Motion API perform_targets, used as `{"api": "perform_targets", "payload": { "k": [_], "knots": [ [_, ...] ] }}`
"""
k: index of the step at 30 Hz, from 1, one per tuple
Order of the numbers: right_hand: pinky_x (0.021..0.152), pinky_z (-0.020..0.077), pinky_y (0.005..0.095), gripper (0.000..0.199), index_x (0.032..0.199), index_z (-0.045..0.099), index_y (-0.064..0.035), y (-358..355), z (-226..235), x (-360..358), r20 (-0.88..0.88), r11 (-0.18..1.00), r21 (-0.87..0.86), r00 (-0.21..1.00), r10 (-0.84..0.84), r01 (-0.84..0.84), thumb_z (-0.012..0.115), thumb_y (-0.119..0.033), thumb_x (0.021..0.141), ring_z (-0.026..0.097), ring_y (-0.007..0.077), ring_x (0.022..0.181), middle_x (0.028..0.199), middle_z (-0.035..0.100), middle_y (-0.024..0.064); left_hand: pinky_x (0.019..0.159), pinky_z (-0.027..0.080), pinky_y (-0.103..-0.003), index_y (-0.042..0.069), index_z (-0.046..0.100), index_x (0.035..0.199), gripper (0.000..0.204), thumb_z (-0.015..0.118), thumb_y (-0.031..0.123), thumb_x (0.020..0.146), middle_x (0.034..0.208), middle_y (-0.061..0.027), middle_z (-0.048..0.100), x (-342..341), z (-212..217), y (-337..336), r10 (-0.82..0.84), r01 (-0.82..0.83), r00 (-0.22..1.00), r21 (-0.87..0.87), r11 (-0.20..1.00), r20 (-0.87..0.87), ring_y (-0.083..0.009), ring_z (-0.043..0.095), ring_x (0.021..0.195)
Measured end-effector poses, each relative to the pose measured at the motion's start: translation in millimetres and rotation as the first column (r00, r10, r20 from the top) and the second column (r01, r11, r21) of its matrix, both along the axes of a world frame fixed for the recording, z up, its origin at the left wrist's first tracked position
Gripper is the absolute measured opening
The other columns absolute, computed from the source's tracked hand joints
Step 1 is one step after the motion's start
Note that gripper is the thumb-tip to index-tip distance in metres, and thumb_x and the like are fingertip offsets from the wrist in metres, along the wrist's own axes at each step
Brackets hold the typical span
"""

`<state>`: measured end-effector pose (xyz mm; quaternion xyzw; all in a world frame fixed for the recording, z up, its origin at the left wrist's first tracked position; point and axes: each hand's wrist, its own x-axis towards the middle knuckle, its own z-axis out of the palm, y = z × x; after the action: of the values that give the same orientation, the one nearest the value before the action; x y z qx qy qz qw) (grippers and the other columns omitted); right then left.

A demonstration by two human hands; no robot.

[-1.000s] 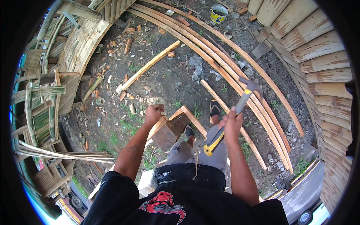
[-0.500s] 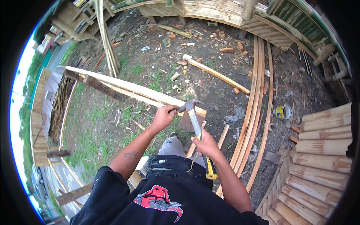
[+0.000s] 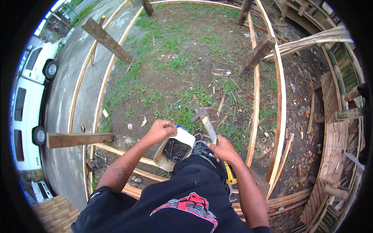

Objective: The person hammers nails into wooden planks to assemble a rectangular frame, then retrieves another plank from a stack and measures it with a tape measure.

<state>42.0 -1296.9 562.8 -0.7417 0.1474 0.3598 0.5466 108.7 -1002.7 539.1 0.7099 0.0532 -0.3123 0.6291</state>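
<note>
1. Nails (image 3: pixel 176 150) lie loose inside the open-topped white container (image 3: pixel 187 136), close against the wearer's body, probably so fingers can dip in easily.
2. Left hand (image 3: pixel 160 132) curls at the container's far-left rim; from my remote feed I cannot tell whether it pinches anything or steadies that edge.
3. Right hand (image 3: pixel 224 149) grasps the claw hammer (image 3: pixel 209 129) by its handle, right of the container, head pointing away, I judge to leave the opening unobstructed.
</note>
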Motion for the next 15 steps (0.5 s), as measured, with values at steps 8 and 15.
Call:
{"api": "perform_targets", "payload": {
  "k": [8, 15],
  "knots": [
    [0.048, 0.0487, 0.0366, 0.031, 0.106, 0.053, 0.0051, 111, 18, 160, 0.039, 0.849, -0.114, 0.851, 0.523, -0.517, 0.062, -0.021, 0.091, 0.061, 0.0202, 0.047, 0.066, 0.061, 0.0103, 0.083, 0.054, -0.045, -0.001, 0.066, 0.1, 0.027, 0.063, 0.018, 0.08, 0.105, -0.0226, 0.066, -8, -45, 30, -0.595, 0.454, 0.798, 0.75, 0.481, -0.102, -0.0358, 0.067, 0.094],
    [0.046, 0.0493, 0.0367, 0.033, 0.101, 0.052, 0.0069, 141, 7, 245, -0.004, 0.755, -0.02, 0.755, 0.655, -0.655, 0.062, -0.022, 0.091, 0.061, 0.0213, 0.047, 0.064, 0.061, 0.0116, 0.082, 0.055, -0.041, 0.003, 0.063, 0.102, 0.028, 0.064, 0.02, 0.08, 0.105, -0.0156, 0.063, 10, -122, 29, -0.35, 0.0, 0.899, 0.798, 0.602, 0.264, -0.0307, 0.063, 0.103]
  ]
}}
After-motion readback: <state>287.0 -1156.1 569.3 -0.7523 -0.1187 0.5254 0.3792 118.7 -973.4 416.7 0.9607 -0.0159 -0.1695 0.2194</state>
